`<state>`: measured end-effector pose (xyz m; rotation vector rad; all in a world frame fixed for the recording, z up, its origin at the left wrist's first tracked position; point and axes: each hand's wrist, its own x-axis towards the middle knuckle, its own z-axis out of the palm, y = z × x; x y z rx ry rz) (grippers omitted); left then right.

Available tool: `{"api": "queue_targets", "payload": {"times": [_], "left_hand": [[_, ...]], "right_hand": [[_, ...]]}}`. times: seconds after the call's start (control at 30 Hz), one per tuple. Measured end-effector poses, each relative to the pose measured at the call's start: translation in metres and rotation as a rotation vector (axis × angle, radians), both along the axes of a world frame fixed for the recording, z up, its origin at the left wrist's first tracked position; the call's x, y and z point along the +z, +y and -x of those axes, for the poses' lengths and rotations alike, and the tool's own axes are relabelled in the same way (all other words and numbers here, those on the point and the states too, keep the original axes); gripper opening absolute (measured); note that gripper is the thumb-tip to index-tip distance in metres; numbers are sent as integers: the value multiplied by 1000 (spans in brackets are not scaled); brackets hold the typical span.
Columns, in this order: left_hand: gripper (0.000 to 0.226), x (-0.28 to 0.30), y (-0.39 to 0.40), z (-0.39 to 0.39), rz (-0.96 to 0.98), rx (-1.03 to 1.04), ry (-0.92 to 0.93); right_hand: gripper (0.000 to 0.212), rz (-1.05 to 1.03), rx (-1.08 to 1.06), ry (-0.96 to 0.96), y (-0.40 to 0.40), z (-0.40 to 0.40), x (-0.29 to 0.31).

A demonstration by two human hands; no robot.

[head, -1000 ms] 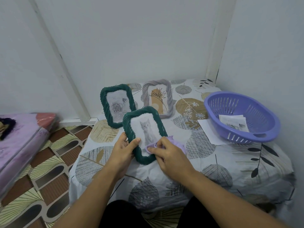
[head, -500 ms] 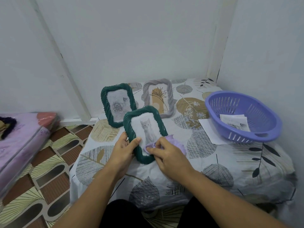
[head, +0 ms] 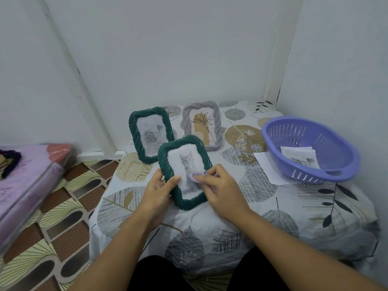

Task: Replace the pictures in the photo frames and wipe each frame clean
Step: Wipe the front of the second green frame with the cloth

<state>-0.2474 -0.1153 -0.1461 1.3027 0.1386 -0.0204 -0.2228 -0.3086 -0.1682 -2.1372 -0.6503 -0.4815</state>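
- Head view: the wiping step appears in hand; the green cat-picture frame point(head: 184, 172) stands tilted on the leaf-print sheet point(head: 283, 206), in front of the rose frame point(head: 150, 134) and the grey frame point(head: 202, 126).
- Left hand point(head: 158, 191) grips its left edge, thumb on the front.
- Right hand point(head: 221, 191) pinches a lilac cloth point(head: 196, 177) against the glass, fingers curled.
- Next likely calls for sweeping over the remaining glass and ribbed border.

Kitten frame point(head: 184, 171): dark green, rope-twist moulding, plastic-looking, slight sheen; front pane smooth. Rose frame point(head: 150, 134): same green twisted finish. Grey frame point(head: 202, 126): pale twisted moulding, matt. Wiping cloth point(head: 197, 177): soft lilac fabric. Basket point(head: 310, 149): glossy purple slotted plastic. Paper prints point(head: 300, 159) inside: matt. Table cover point(head: 273, 206): matt leaf-print cloth, wrinkled.
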Motion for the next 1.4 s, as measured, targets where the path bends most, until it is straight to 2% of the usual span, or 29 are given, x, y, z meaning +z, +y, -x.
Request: {"api": "queue_targets", "payload": {"times": [0.13, 0.23, 0.33, 0.43, 0.5, 0.67, 0.73, 0.8, 0.87, 0.9, 0.93, 1.07, 1.17, 1.3, 1.4], "left_hand": [[34, 4, 4, 0, 114, 43, 37], [34, 12, 18, -3, 168, 82, 53], [34, 24, 37, -4, 134, 113, 31], [34, 36, 50, -4, 83, 122, -9], [35, 41, 56, -4, 71, 129, -29], [34, 48, 65, -1, 40, 109, -23], [32, 51, 64, -2, 20, 103, -15], [30, 54, 61, -4, 13, 94, -7], [29, 58, 57, -8, 9, 68, -6], [28, 60, 55, -10, 3, 55, -6], [28, 63, 53, -12, -2, 43, -5], [34, 76, 38, -24, -5, -54, 1], [34, 87, 22, -37, 1, -99, 11], [29, 104, -14, -61, -24, -165, 21], [26, 114, -42, -87, -52, -176, 9]], "right_hand": [[25, -295, -185, 264, -6, -17, 27], [15, -532, -267, 410, -13, -33, 40], [13, -792, -247, 623, -9, -42, 51], [14, -1075, -105, 867, 3, -49, 53], [12, -977, -118, 912, 7, -52, 42], [11, -258, -297, 728, -6, -55, 19], [20, -22, -342, 672, -13, -60, 17], [28, 94, -387, 584, -14, -63, 18], [19, 29, -358, 514, -11, -61, 28], [11, -60, -303, 504, -10, -57, 38], [12, -157, -229, 528, -7, -54, 49], [48, -431, 38, 782, -1, -43, 90], [67, -541, 128, 938, -8, -49, 103], [75, -781, 204, 938, -28, -69, 120], [74, -930, 175, 910, -48, -85, 137]]}}
